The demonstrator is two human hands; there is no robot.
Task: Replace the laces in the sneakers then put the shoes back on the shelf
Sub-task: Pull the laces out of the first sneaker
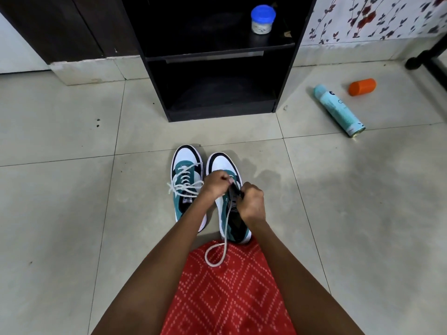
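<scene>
Two sneakers stood side by side on the tiled floor (72, 189), toes toward the black shelf (217, 53) at 12 o'clock, the left sneaker (187, 187) laced in white. Over the right sneaker (221, 163), the right hand (251, 201) gripped its dark tongue (235, 189) while the left hand (215, 183) curled beside it, its hold unclear. A loose lace (225, 238) trailed toward 6 o'clock, looping onto red patterned cloth (229, 298).

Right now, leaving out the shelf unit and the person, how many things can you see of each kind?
sneakers: 2
white laces: 2
spray can: 1
orange cap: 1
blue-lidded jar: 1
Total: 7
</scene>
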